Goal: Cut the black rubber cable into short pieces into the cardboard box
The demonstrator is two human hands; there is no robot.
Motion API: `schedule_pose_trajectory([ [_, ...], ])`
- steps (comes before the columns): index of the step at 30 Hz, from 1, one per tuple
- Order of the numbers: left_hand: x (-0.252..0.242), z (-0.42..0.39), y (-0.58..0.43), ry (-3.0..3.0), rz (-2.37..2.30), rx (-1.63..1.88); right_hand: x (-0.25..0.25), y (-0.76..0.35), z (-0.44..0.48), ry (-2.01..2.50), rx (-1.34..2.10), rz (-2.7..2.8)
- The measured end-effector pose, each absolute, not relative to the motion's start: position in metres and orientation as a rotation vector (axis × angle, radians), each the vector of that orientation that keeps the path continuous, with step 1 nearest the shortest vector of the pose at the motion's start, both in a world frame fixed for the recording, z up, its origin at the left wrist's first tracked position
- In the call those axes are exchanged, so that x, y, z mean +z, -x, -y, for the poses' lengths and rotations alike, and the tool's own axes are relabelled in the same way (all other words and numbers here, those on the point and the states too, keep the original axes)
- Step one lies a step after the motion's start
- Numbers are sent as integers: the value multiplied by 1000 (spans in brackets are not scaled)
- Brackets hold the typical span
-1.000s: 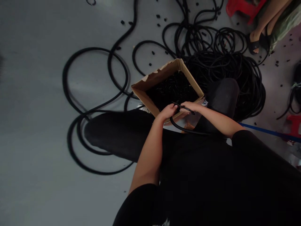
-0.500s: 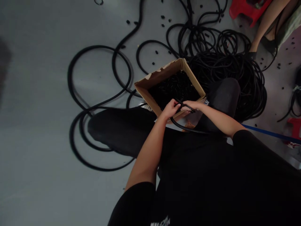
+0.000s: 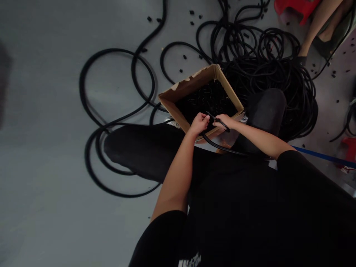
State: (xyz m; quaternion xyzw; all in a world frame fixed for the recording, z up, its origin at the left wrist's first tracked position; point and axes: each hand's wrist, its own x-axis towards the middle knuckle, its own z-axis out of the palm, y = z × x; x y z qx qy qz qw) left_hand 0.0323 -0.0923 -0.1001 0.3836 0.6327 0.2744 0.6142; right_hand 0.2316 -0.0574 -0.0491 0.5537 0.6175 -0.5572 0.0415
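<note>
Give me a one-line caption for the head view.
Left hand and right hand hold a black cable over a cardboard box of black pieces, beside cable coils.

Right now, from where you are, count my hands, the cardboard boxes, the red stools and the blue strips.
Hands: 2, left hand and right hand
Cardboard boxes: 1, cardboard box
Red stools: 2, top red stool and right red stool
Blue strips: 1, blue strip
Total: 6

Site type: probably a small production workshop, shown by a grey painted floor (image 3: 55, 122), coiled black rubber tubing (image 3: 267, 81), scattered cut offcuts (image 3: 191, 12), and a red plastic stool (image 3: 294, 5).
</note>
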Motion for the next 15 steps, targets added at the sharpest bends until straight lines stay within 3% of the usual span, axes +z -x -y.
schedule_pose_trajectory([
  [5,-89,87,-35,-654,-1523,668,-51,-230,64,-1638,-2051,-1577],
  [15,-97,79,-23,-798,-1648,800,-38,-225,62,-1553,-2353,-1489],
])
